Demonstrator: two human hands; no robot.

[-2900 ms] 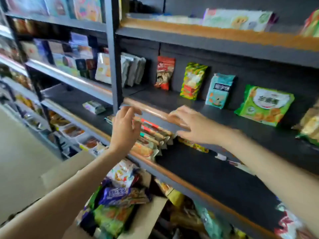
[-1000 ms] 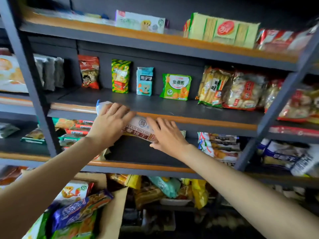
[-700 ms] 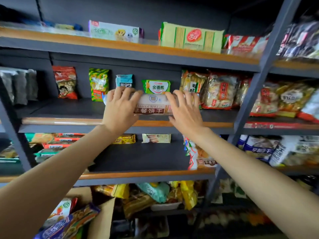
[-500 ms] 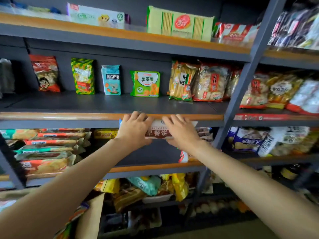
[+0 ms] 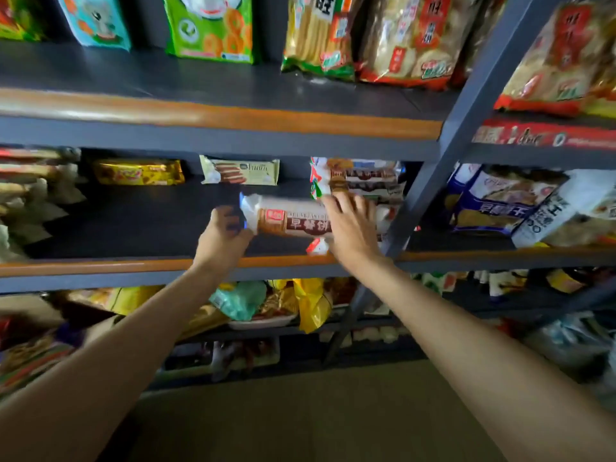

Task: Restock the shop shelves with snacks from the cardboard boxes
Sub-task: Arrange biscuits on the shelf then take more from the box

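The dark grey metal shelf (image 5: 140, 225) with an orange front strip carries a white-and-brown biscuit roll (image 5: 290, 221), a yellow wrapped bar (image 5: 138, 171) and a cream wafer pack (image 5: 240, 170).

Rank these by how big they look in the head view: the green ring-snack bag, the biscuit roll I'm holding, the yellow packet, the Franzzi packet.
1. Green ring-snack bag, though cropped at the top.
2. Biscuit roll, nearer the camera and partly hidden.
3. Yellow packet and Franzzi packet look alike.

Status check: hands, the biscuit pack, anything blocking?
Left hand grips biscuit pack at its left end. Right hand flat over its right end. Pack low over middle shelf, against stacked packs. Nothing blocking.
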